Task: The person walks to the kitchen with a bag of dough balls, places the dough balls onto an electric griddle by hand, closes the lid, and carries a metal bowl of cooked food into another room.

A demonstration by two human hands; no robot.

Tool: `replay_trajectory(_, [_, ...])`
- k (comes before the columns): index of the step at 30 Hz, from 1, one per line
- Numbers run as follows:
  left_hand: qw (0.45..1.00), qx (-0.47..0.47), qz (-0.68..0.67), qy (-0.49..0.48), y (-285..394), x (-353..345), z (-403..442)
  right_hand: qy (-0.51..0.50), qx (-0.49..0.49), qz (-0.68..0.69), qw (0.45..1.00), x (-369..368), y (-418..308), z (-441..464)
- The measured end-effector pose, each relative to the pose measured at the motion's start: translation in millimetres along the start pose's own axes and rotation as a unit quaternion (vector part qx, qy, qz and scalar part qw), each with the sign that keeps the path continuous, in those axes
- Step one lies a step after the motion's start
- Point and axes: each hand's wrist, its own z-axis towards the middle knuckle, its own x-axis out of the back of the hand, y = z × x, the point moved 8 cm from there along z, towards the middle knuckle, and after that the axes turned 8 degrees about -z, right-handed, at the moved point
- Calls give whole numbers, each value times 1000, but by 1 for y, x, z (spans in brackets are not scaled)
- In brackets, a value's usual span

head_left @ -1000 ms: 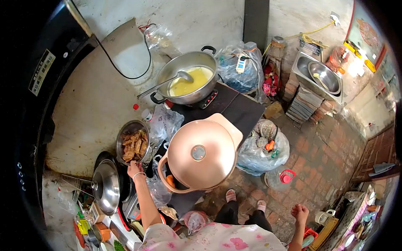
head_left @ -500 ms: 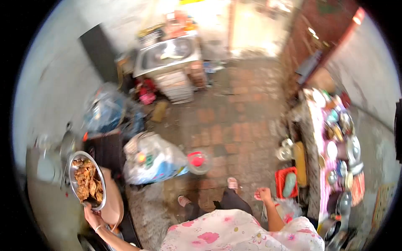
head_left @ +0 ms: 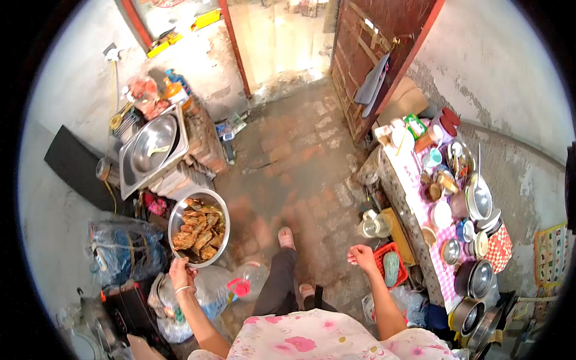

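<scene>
My left hand [head_left: 182, 274] grips the near rim of a round steel bowl [head_left: 224, 211], its fingers closed on the edge. Browned, fried-looking pieces of food [head_left: 199, 230] fill much of the bowl, which hangs over the floor at the left. My right hand [head_left: 361, 257] is raised on the other side of my legs, beside a red basket [head_left: 380, 257]. Its fingers are curled in; whether anything small is between them is hidden.
A steel sink [head_left: 184, 144] stands on bricks at the upper left. Bowls, pots and jars crowd a table with a pink checked cloth [head_left: 414, 187] on the right. The red door [head_left: 354, 66] stands ajar. A plastic jug [head_left: 258, 277] and bags lie near my feet.
My left hand has lifted the bowl off the surface by the wall and carried it over the floor. My body and view have turned right, toward the doorway, and my feet have stepped.
</scene>
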Motion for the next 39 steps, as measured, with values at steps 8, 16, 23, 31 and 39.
replay_trajectory(8, [992, -23, 101, -72, 28, -235, 127, 146, -56, -100, 983, 87, -56, 61])
replay_trajectory(16, [978, -74, 68, -185, 90, -459, 223, 141, -165, -149, 965, 119, -25, 115])
replay_trajectory(23, [970, -85, 139, -180, 114, -594, 310, 46, -170, 73, 982, 123, -183, 394])
replay_trajectory(31, [984, -75, 121, -110, 174, -713, 387, -55, 284, 6, 957, -47, -741, 590])
replay_trajectory(39, [979, -73, 99, -160, 167, -892, 553, -123, 407, -147, 893, -155, -1007, 674])
